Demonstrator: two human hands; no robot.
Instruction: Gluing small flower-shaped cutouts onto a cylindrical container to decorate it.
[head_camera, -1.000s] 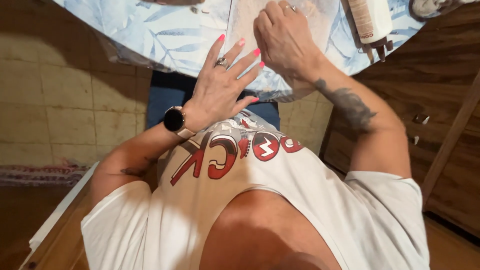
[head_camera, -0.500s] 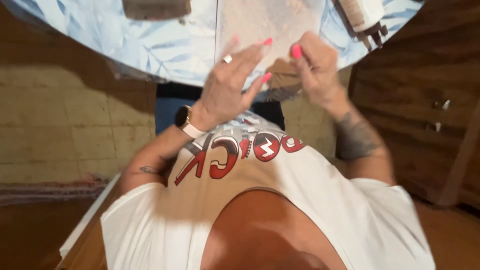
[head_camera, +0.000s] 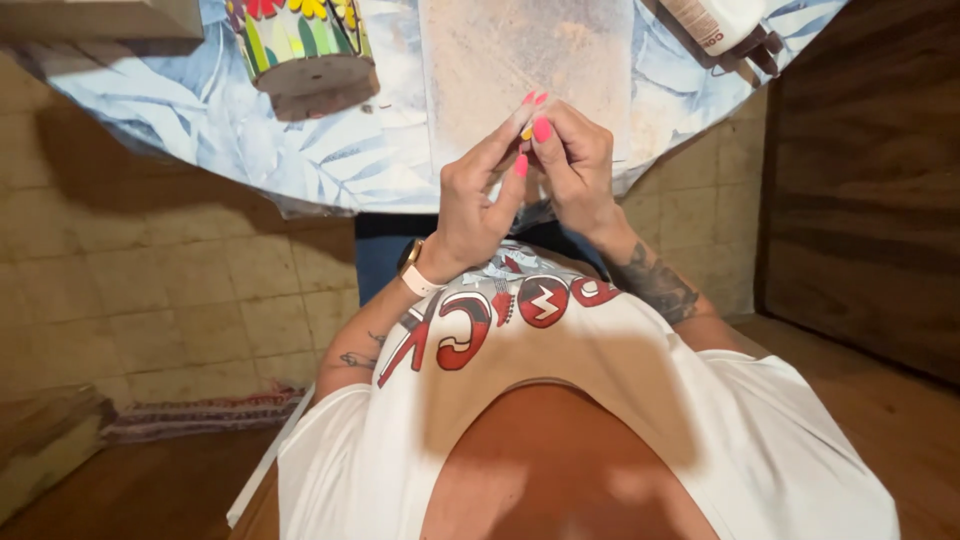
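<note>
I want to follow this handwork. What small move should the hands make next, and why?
Probably lower the small yellow piece onto the pale work board on the table. The left hand and right hand pinch it together at the fingertips, just above the board's near edge; what the piece is, I cannot tell.

The bench (head_camera: 330, 150) wears a pale blue cloth printed with white leaves. On it stands a pot (head_camera: 300, 40) painted in green, yellow and red flower shapes, beside a speckled tan mat (head_camera: 520, 60). Both hands have bright pink nails; a small yellow piece (head_camera: 526, 131) shows between the fingertips.
</note>
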